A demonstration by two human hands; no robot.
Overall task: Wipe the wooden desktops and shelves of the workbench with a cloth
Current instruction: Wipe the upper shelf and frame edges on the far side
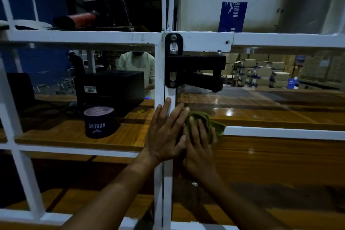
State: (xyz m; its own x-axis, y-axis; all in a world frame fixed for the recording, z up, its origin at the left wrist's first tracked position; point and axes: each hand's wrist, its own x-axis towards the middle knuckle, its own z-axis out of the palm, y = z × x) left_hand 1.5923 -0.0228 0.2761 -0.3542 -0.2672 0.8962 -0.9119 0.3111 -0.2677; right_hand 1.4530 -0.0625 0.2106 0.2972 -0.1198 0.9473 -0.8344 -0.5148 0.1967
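Green cloth (216,127): at front edge of wooden shelf (280,115), just right of white post (159,73), held in right grip (199,147), fingers curled round it. Left grip (164,136): spread flat against post. Nearby: black bracket (196,69) above; dark roll (99,122) and black box (115,87) left of post.

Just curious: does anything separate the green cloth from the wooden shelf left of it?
Yes: beside the green cloth stands the white metal post, left hand flat against it; a dark blue tape roll and black box occupy the shelf.

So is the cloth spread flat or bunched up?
Bunched up: the green cloth is crumpled in a wad, the right hand gripping it.
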